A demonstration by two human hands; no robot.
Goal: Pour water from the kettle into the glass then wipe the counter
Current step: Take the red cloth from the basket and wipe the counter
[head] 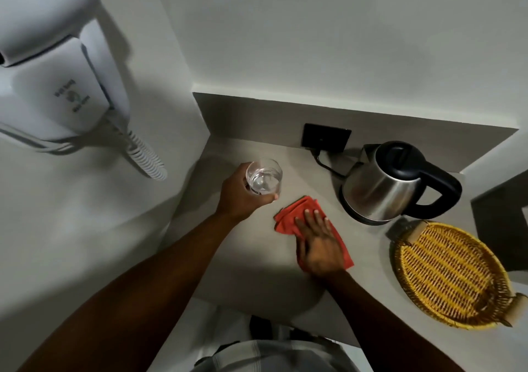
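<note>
A clear glass (264, 180) with water in it is held just above the grey counter (248, 257) near the left wall, and my left hand (243, 197) is wrapped around its side. A folded red cloth (288, 217) lies flat on the counter in the middle. My right hand (320, 246) presses down on the cloth with fingers spread, covering its near half. The steel kettle (383, 183) with black lid and handle stands upright on its base at the right, apart from both hands.
A yellow wicker tray (448, 274) lies at the counter's right front. A black wall socket (325, 138) with the kettle's cord sits on the backsplash. A white wall-mounted hair dryer (57, 80) with coiled cord hangs on the left wall.
</note>
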